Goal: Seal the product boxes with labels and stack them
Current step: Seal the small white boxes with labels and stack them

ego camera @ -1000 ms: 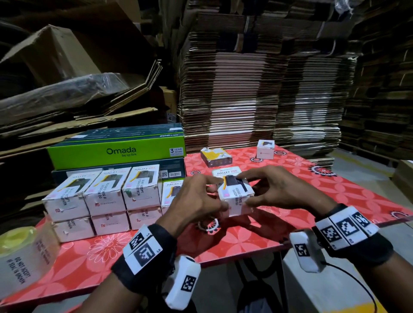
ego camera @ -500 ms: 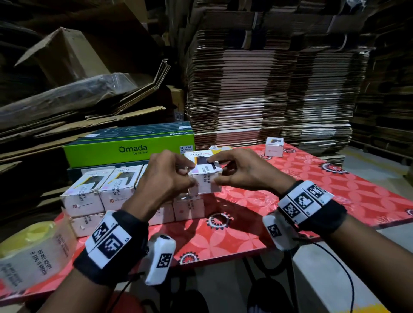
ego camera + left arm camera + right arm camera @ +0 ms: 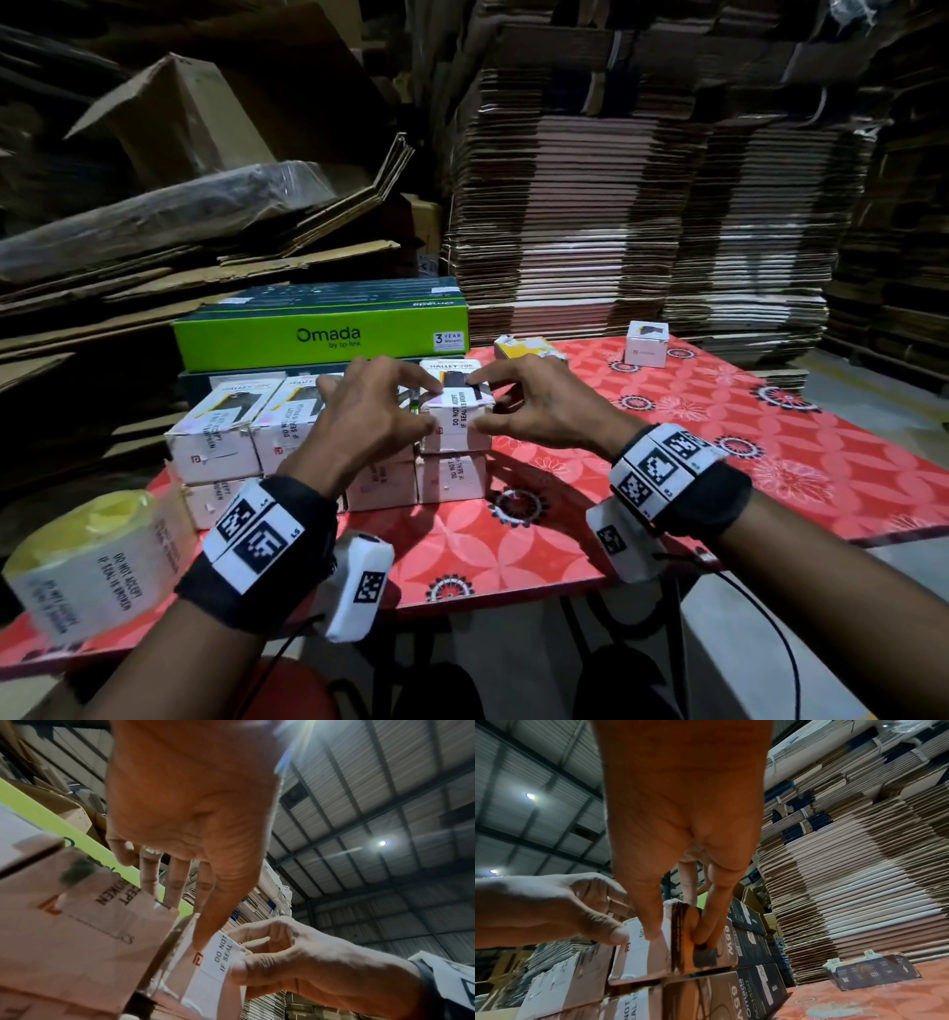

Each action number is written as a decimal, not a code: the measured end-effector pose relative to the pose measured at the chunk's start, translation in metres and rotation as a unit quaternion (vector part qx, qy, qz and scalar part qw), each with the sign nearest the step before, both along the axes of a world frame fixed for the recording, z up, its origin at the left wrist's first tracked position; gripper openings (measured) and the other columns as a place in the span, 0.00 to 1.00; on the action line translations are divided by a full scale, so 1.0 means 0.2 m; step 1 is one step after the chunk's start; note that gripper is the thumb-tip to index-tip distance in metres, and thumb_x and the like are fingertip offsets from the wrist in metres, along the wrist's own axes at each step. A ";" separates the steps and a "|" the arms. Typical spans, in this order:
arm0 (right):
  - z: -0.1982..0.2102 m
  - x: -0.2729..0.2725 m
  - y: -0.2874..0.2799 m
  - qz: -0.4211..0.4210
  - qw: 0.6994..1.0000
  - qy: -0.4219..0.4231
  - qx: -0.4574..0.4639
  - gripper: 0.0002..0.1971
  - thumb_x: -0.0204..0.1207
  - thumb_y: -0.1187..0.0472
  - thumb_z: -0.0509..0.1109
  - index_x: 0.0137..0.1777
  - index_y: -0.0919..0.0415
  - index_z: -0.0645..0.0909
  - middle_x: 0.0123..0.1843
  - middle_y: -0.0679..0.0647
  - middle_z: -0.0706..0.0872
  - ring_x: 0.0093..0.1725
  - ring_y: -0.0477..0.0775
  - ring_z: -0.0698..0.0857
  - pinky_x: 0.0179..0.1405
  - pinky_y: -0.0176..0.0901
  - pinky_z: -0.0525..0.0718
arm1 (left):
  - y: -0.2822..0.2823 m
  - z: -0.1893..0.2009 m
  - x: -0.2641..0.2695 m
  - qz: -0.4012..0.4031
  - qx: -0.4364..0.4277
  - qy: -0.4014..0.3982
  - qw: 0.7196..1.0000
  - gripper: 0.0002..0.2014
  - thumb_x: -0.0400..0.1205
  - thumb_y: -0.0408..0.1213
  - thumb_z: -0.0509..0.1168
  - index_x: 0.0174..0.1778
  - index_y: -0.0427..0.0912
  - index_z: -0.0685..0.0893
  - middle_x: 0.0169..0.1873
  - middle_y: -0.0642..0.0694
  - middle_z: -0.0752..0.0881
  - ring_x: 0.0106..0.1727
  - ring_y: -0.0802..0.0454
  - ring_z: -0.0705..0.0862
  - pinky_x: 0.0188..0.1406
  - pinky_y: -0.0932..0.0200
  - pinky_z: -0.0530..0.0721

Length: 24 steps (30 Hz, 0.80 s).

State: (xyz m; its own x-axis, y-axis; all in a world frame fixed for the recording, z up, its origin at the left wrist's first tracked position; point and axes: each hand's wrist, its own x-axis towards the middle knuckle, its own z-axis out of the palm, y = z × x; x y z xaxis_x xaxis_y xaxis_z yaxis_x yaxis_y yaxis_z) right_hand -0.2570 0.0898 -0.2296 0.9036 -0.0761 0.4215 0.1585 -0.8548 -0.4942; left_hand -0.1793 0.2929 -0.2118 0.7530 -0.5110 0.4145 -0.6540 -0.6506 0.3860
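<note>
Box (image 3: 457, 411), sealed by a label (image 3: 458, 408) over its front edge, sits between both hands atop the stack's end column. Left hand (image 3: 367, 421) and right hand (image 3: 539, 406) pinch it from opposite sides, equally near. It seems seated squarely; letting go is probably next.

The head view is dim, its corners sinking into near-black, while the red table (image 3: 719, 462) catches the most light. Straight lines bow at the edges (wide-angle distortion). In the wrist views, ceiling lamps (image 3: 383, 843) flare with streaks, and glare washes the left wrist view's top. Near surfaces are soft and smeared; palms glow orange.
</note>
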 end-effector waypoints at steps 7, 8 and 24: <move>0.01 -0.01 0.03 0.009 1.000 0.000 -0.004 0.26 0.71 0.51 0.84 0.70 0.52 0.86 0.59 0.48 0.91 0.49 0.41 0.90 0.52 0.36 0.89 | 0.03 0.01 0.00 -0.036 -0.036 0.043 0.998 0.24 0.67 0.41 0.84 0.59 0.58 0.90 0.54 0.47 0.91 0.56 0.48 0.86 0.55 0.51 0.86; 0.01 -0.02 0.03 0.009 1.000 0.000 -0.003 0.26 0.72 0.51 0.83 0.70 0.53 0.86 0.59 0.48 0.91 0.49 0.41 0.90 0.52 0.36 0.89 | 0.03 0.01 0.00 -0.037 -0.035 0.041 0.998 0.25 0.67 0.41 0.84 0.60 0.58 0.90 0.55 0.47 0.91 0.58 0.49 0.86 0.56 0.51 0.86; 0.01 -0.02 0.05 0.002 1.000 0.000 -0.009 0.28 0.72 0.47 0.83 0.70 0.54 0.85 0.64 0.49 0.90 0.50 0.44 0.91 0.55 0.43 0.90 | 0.04 0.00 0.02 -0.026 -0.021 0.038 0.999 0.23 0.70 0.41 0.83 0.62 0.53 0.90 0.56 0.49 0.90 0.50 0.52 0.83 0.47 0.59 0.79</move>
